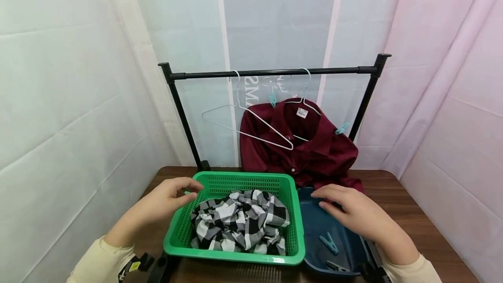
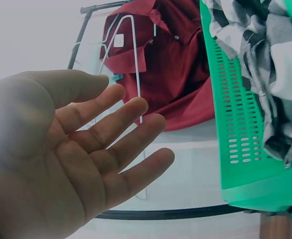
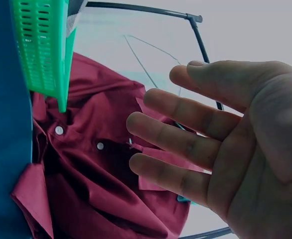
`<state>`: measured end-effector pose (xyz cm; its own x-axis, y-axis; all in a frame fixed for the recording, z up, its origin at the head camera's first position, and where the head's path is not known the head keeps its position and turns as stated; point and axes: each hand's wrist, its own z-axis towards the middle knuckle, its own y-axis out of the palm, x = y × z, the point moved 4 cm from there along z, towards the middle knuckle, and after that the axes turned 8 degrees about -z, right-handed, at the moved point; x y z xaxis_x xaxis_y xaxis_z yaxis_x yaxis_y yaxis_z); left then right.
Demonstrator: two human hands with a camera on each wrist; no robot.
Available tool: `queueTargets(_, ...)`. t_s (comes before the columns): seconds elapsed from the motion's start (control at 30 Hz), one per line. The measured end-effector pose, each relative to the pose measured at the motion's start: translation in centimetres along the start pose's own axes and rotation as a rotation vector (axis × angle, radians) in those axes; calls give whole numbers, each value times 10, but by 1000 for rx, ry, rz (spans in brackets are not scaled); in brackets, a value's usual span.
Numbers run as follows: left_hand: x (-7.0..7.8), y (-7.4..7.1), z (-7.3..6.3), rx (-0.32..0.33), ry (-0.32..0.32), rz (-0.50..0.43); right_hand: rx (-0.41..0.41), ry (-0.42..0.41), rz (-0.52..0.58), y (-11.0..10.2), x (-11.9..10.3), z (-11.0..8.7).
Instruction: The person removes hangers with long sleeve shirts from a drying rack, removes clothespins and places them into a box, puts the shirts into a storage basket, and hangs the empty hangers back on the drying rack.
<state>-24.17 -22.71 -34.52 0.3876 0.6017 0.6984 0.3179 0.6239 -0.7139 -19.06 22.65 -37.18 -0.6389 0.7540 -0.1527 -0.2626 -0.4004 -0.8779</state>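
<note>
Bright, diffuse light fills the head view, paling the cloth walls (image 1: 59,99) and tinting them pink at upper right, with soft shadows; a small glint catches the front rim of the green basket (image 1: 280,260) at lower centre. Both wrist views are hazier and softer in detail. There the left hand (image 2: 81,149) and right hand (image 3: 216,139) look dim against washed-out whites at upper left and upper right respectively. Lens distortion bows a black bar (image 2: 171,215) along the left wrist view's bottom.

Pale curtains (image 1: 70,77) hang around a dark brown wooden table (image 1: 389,191)
</note>
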Motion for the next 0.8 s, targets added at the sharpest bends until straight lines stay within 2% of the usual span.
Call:
queueTargets(0.23,0,-20,19,76,-12,-44,44,16,-15,-10,5,-1)
queueTargets(0.53,0,-58,54,241,-52,39,89,75,-26,-15,10,-7)
queueTargets(0.63,-3,-71,64,332,-75,-12,91,74,-17,-15,11,-8)
queueTargets(0.8,-4,-95,81,547,-98,-209,106,89,-2,-19,14,-8)
